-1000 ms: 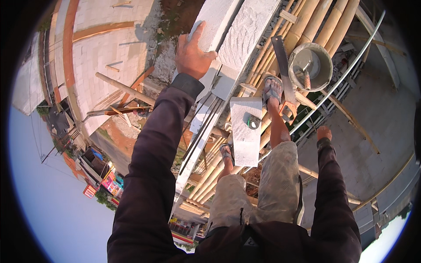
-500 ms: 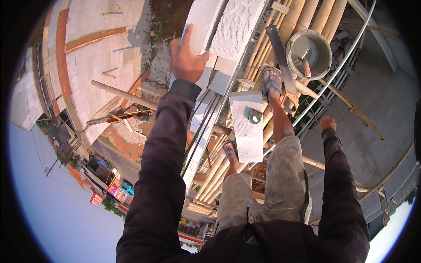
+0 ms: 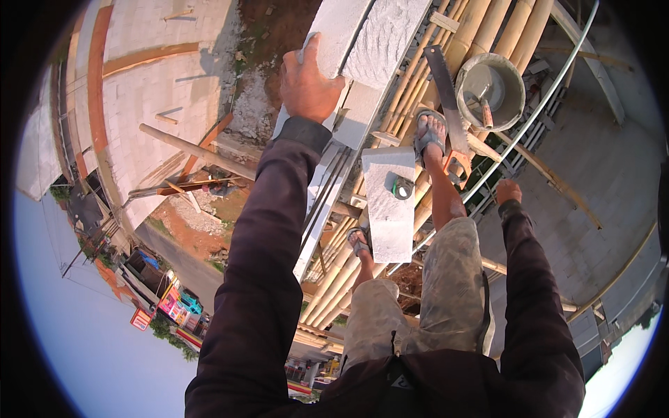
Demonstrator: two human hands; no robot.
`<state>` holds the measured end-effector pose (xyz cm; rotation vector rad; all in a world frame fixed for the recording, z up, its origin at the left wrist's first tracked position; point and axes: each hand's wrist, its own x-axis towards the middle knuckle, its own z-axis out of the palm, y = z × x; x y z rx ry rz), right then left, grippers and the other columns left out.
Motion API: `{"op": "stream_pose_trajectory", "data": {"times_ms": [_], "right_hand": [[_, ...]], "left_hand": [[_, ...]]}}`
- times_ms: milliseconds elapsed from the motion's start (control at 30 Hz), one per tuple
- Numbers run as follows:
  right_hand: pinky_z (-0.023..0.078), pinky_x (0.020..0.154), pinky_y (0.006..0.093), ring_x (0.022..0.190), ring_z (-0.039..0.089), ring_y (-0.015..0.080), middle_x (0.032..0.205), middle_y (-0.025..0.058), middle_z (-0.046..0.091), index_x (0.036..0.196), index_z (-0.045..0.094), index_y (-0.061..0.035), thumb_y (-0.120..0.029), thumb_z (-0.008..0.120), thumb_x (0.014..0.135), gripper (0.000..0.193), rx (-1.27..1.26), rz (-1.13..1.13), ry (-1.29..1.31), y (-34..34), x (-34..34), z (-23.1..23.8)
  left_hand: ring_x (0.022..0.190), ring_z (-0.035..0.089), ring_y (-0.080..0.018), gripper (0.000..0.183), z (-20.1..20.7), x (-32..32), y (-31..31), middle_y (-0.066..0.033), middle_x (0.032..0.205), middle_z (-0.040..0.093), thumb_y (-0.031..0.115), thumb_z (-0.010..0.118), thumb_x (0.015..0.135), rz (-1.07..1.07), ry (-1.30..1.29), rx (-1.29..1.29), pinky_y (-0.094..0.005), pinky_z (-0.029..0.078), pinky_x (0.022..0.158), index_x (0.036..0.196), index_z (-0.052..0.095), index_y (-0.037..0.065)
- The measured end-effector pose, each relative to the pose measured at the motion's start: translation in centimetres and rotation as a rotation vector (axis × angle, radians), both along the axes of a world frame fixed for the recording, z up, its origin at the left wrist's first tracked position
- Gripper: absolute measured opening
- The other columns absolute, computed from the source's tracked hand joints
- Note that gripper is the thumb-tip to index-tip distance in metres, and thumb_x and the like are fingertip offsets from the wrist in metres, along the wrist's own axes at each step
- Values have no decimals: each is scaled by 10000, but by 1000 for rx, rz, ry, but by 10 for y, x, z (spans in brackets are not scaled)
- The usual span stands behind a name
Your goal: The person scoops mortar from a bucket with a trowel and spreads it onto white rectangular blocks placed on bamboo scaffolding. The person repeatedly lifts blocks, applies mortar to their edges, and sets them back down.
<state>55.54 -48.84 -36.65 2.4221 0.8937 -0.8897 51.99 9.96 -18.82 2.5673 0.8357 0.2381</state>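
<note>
My left hand [image 3: 310, 87] rests on the outer edge of a white lightweight concrete block [image 3: 339, 33] on top of the wall. Its index finger and thumb are stretched out; the other fingers bend over the block's side and are partly hidden. A rough-faced white block [image 3: 383, 42] lies alongside. My right hand [image 3: 508, 191] hangs in the air beside my knee, its fingers curled in with nothing visible in them. Nearest to it are a handsaw [image 3: 446, 87] with an orange handle and a pale pipe [image 3: 519, 139].
I stand in sandals on bamboo poles [image 3: 339, 285]. A mortar bucket [image 3: 514, 115] holds a trowel [image 3: 486, 111]. On a loose white block [image 3: 390, 233] sits a small green-and-white round object [image 3: 402, 187]. Ground lies far below the wall's left side; a grey floor [image 3: 557, 230] spreads right.
My left hand has shifted slightly right and down in the picture, still on the block. My right hand has moved a little left and up. The view has shifted slightly.
</note>
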Motion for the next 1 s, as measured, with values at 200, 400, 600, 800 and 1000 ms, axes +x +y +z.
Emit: {"op": "stream_pose_trajectory", "data": {"times_ms": [200, 400, 600, 800, 1000], "right_hand": [[553, 836, 399, 951, 680, 284, 986, 95, 695, 900, 728, -114, -180, 631, 852, 126, 215, -17, -22, 36, 18, 9], [526, 899, 407, 1027, 680, 325, 1041, 152, 732, 1060, 725, -46, -242, 693, 800, 327, 380, -771, 115, 95, 28, 40], [527, 891, 422, 979, 681, 343, 1060, 177, 701, 1053, 723, -47, -179, 694, 794, 291, 557, -773, 39, 179, 62, 94], [518, 853, 413, 943, 658, 315, 1019, 161, 646, 1009, 692, -47, -126, 618, 839, 201, 1108, -320, -126, 336, 140, 190], [425, 1046, 495, 1284, 487, 325, 1383, 140, 508, 1272, 629, -111, -259, 749, 765, 541, 1091, 353, 2, 493, 167, 227]], "left_hand": [[1112, 533, -372, 858, 0, -1, -4, -143, 1171, 507, 188, 864, 630, 8, -1, 31, -482, 497, 906, 1405, 498, 182], [1130, 525, -374, 841, 1, -3, -6, -154, 1172, 505, 173, 862, 649, 10, 26, 33, -473, 479, 931, 1402, 491, 138], [1144, 510, -373, 861, 9, -4, -8, -172, 1212, 490, 176, 836, 691, 16, 68, -5, -482, 445, 968, 1444, 427, 93], [1159, 510, -366, 887, 18, -11, -11, -159, 1275, 507, 152, 818, 693, 27, 45, 37, -481, 425, 1001, 1474, 403, 86], [1249, 474, -375, 849, 22, -38, -15, -170, 1424, 449, 144, 795, 720, 19, 46, -27, -477, 389, 1063, 1466, 398, 64]]}}
